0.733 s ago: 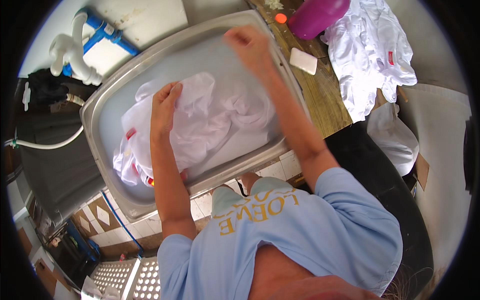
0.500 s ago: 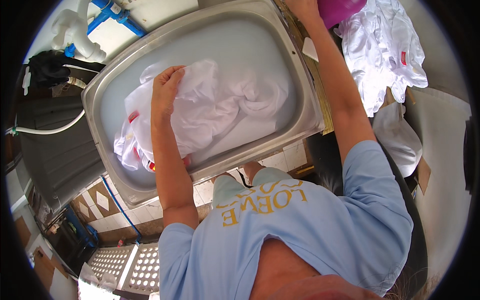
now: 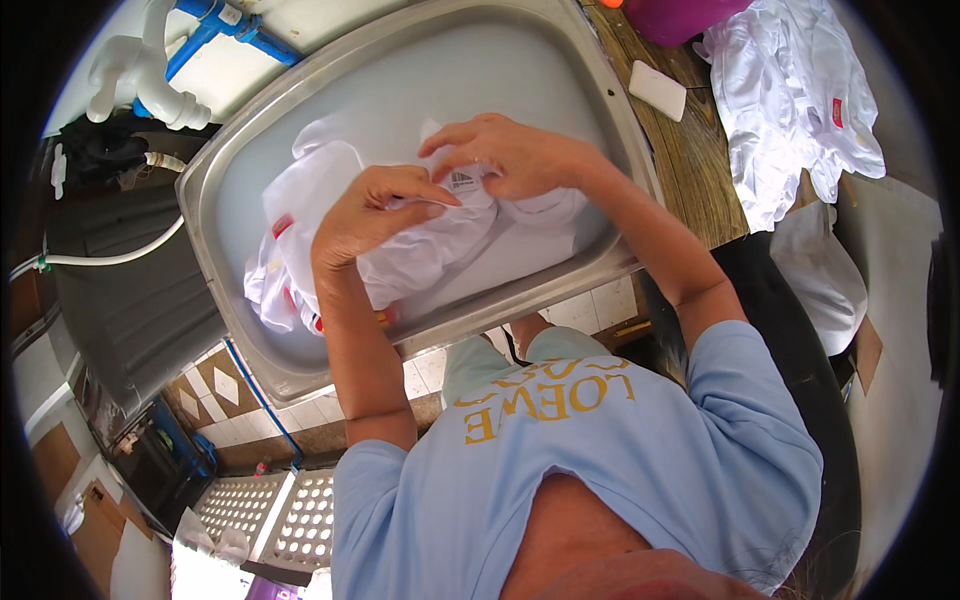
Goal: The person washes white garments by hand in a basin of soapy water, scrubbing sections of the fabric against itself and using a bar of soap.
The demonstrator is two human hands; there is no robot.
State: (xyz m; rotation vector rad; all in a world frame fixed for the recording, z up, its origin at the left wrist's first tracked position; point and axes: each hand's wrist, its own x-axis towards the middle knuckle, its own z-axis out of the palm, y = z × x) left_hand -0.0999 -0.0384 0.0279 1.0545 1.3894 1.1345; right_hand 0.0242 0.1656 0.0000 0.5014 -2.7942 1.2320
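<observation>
A wet white garment (image 3: 415,255) with red patches lies bunched in cloudy water inside the steel sink basin (image 3: 205,235). My left hand (image 3: 375,208) is over its middle, thumb and fingers closed on a fold of the cloth. Beside those fingertips a small white label (image 3: 463,180) with dark print shows on the fabric. My right hand (image 3: 520,158) arches over the label from the right, fingers bent and apart. Whether its fingertips touch the cloth I cannot tell. The garment's lower folds are blurred by the water.
On the wooden board (image 3: 700,165) right of the basin lie a white rectangular bar (image 3: 658,91), a purple container (image 3: 680,15) and more white garments (image 3: 790,100). White and blue pipes (image 3: 165,70) stand at the upper left. A white hose (image 3: 120,262) runs beside the basin.
My right hand has come from the purple container down over the garment in the basin. My left hand has shifted right along the cloth, and the label now shows. The view has moved slightly.
</observation>
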